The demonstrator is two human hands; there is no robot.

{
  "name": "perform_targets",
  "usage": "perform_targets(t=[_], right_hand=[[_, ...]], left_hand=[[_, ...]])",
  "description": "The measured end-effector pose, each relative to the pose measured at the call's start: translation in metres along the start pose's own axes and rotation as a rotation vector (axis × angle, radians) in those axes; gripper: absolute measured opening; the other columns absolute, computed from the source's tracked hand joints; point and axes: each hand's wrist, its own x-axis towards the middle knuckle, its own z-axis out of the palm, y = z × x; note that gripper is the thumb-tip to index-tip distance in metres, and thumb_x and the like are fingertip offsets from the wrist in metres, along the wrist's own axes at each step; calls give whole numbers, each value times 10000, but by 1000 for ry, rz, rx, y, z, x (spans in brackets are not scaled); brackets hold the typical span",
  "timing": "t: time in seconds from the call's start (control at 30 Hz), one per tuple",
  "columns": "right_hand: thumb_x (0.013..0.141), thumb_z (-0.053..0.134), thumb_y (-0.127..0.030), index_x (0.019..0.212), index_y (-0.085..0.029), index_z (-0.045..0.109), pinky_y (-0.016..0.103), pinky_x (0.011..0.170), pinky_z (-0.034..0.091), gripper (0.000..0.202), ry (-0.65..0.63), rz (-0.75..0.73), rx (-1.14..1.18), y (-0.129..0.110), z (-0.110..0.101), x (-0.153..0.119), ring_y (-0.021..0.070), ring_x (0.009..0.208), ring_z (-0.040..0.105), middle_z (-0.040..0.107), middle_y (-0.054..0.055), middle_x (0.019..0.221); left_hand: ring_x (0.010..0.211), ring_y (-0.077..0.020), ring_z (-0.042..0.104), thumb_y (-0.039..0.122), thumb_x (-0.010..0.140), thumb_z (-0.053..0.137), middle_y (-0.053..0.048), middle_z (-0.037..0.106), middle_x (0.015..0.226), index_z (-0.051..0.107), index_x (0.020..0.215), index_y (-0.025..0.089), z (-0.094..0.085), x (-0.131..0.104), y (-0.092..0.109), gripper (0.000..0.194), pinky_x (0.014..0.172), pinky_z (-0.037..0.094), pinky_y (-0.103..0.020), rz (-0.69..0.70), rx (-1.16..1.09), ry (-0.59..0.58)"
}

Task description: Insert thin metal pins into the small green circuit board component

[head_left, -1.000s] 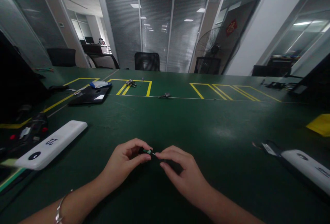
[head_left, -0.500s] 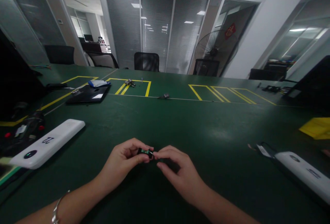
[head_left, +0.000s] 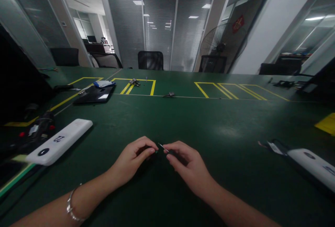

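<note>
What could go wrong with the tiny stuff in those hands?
The thin metal rod in the right hand points towards the left hand, so it might slip and poke it. The tiny green piece, mostly hidden in the left hand, could drop and be hard to spot on the dark green table.

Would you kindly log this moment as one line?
left hand: pinching small object, mostly hidden | right hand: holding thin metal-tipped tool | tip: near left hand
</note>
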Motion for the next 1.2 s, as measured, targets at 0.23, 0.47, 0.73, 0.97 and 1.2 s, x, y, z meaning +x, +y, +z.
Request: perform_targets(t=[0.23, 0.47, 0.73, 0.97, 1.2], right_hand=[[889, 564, -178, 1085, -259, 651, 257, 623, 484, 229, 10, -2, -3, 2, 0, 0, 142, 765, 598, 641, 18, 970], [863, 558, -110, 1088, -242, 619, 318, 859, 483, 268, 5, -33, -50, -1, 1, 1, 168, 955, 606, 645, 16, 1025], [774, 648, -98, 1108, -232, 563, 361, 850, 461, 370, -33, 0, -413, -2, 7, -5, 210, 948, 587, 619, 38, 1039], [787, 642, -97, 1076, -222, 571, 335, 799, 466, 322, -105, 10, -558, -8, 7, 0, 205, 913, 580, 629, 30, 1005], [803, 595, -60, 1075, -220, 565, 346, 808, 479, 317, -53, -34, -547, -4, 9, -1, 209, 938, 581, 613, 42, 1032]], left_hand=[[1009, -212, 539, 169, 948, 487, -41, 630, 993, 651, 928, 216, 2, 0, 6, 171, 894, 406, -346, 173, 352, -200], [1035, -216, 521, 206, 974, 401, -60, 588, 1070, 595, 1080, 226, 1, -1, 10, 221, 907, 407, -364, 136, 394, -83], [868, -260, 516, 546, 729, 702, -62, 570, 967, 567, 957, 188, 5, -5, 19, 445, 747, 404, -386, 85, 697, -170], [982, -259, 516, 345, 804, 690, -63, 565, 1090, 563, 1040, 218, 9, -6, 18, 297, 835, 417, -407, 156, 590, -233], [1060, -242, 527, 197, 824, 643, -65, 552, 1139, 579, 1121, 244, 6, -6, 15, 308, 931, 442, -406, 169, 402, -211]])
